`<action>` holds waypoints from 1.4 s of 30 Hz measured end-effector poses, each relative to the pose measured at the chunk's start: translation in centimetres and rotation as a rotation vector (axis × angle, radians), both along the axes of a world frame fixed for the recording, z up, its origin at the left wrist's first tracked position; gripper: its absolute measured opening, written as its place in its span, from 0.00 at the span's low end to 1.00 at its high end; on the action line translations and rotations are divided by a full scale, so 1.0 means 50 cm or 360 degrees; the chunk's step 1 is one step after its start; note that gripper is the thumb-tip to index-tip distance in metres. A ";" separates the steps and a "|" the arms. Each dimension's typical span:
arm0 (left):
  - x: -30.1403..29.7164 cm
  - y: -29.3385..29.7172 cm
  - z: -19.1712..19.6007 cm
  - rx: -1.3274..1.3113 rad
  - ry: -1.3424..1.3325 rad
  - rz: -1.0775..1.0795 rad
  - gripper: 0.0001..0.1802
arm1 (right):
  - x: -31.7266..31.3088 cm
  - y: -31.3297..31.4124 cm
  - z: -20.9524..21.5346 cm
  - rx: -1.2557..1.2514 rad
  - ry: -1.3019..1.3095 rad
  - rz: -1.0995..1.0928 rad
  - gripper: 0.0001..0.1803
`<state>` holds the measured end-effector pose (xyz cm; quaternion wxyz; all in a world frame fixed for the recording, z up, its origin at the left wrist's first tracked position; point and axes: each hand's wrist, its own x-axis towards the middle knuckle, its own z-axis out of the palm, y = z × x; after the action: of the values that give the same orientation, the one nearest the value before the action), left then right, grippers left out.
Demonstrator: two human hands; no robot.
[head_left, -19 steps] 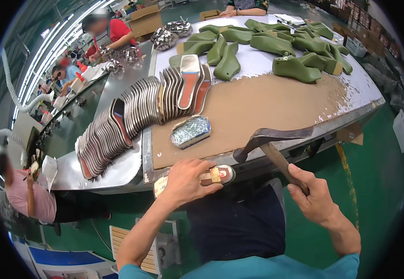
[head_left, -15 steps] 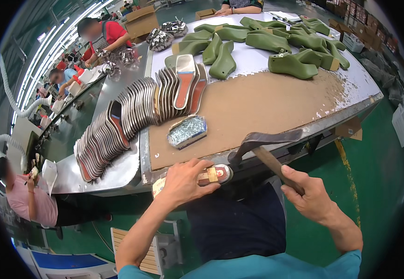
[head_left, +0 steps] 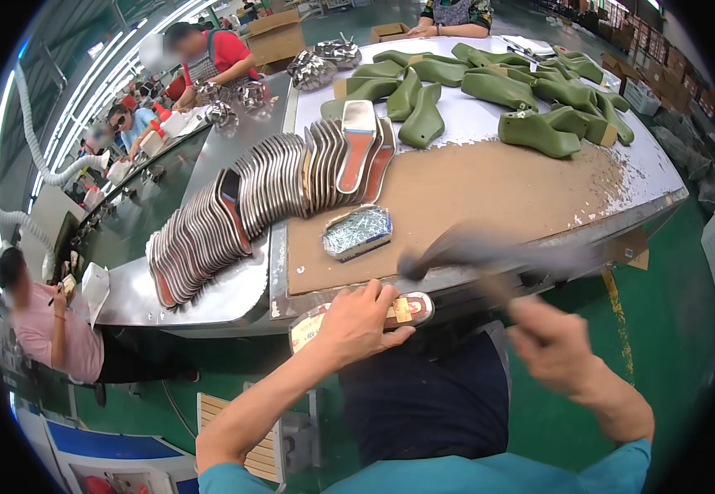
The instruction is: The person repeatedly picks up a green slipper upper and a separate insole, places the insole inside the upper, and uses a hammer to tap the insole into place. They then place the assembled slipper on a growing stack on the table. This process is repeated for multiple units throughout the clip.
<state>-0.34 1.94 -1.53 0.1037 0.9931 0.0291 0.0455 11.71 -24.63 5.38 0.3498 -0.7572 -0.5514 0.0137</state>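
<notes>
At the near table edge, my left hand (head_left: 359,325) is closed over an insole (head_left: 403,309) with a red-brown face, a yellow patch and a pale printed end. Whether something lies beneath the insole is hidden by my hand. My right hand (head_left: 557,342) grips the handle of a hammer (head_left: 460,247) with a long, curved dark head. Both hammer and hand are smeared by motion, the head's blunt end hanging just above the insole's rounded tip. Beyond my left hand, a small box of nails (head_left: 359,232) sits on the brown board.
A long row of insoles (head_left: 201,239) stands on edge along the metal tabletop at left. Green shoe lasts (head_left: 538,134) lie heaped on the far side of the table (head_left: 489,189). Several people work at left, one in pink (head_left: 65,325); another sits across the table.
The hammer and right hand have gone from sharp to blurred, in mid-swing. My left hand stays on the insole. The whole view has shifted slightly.
</notes>
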 end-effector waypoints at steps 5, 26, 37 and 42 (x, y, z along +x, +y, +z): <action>0.001 -0.004 -0.010 0.0223 -0.0020 -0.0060 0.33 | 0.013 0.021 0.004 0.0064 -0.0058 -0.0062 0.28; 0.000 -0.004 -0.020 0.0189 0.0021 0.0009 0.31 | -0.016 0.019 -0.061 -0.0071 -0.0064 -0.0082 0.26; -0.004 0.008 -0.017 -0.0123 0.0000 0.0051 0.30 | 0.148 0.094 -0.160 -0.0462 -0.0918 -0.0613 0.27; -0.097 0.104 0.134 -0.0930 -0.0555 0.0656 0.45 | 0.302 0.076 -0.324 -0.0310 -0.1016 -0.0745 0.28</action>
<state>-5.21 7.14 5.16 0.3739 0.8726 0.2214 0.2232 26.81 -20.84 -10.84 0.0814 -0.8581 -0.4411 -0.2499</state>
